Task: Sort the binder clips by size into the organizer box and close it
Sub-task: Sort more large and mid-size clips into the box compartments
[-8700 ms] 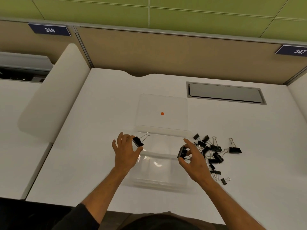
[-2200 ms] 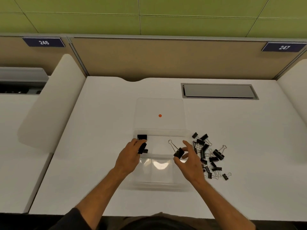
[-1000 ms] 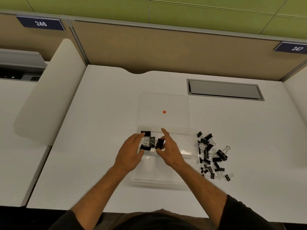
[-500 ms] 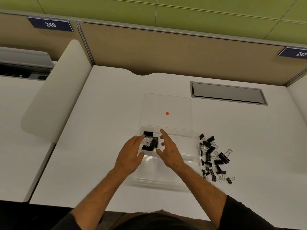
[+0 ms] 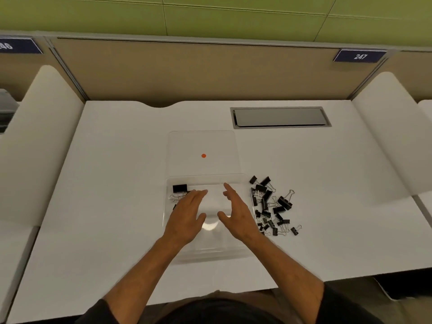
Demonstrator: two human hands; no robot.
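Two hands hover over a clear plastic organizer box (image 5: pixel 243 183) that sits near the front edge of a white tabletop (image 5: pixel 117 183). The left hand (image 5: pixel 187 218) lies flat with its fingers straight and close together, palm down, over the far left part of the box; it holds nothing. The right hand (image 5: pixel 238 216) is also empty, its fingers straight and pointing away from the person, its thumb spread toward the left hand. A gap of bare box shows between the two hands.

The lid (image 5: pixel 203 141) of the box is folded back flat on the tabletop beyond the box, and a small orange dot (image 5: pixel 203 155) marks its middle. In the far left compartment lies a large black binder clip (image 5: pixel 180 188), with silver wire handles beside it; the left hand covers part of what else lies there, so the count cannot be told.

Just to the right of the box, a loose pile of black binder clips (image 5: pixel 272 206) of mixed sizes rests on the tabletop, outside the box. Farther back on the right, a grey rectangular hatch (image 5: pixel 280 116) is set into the tabletop. A tan partition (image 5: pixel 187 71) stands behind, with a blue label reading 247 (image 5: pixel 360 56) at its upper right. White side panels rise at both ends.
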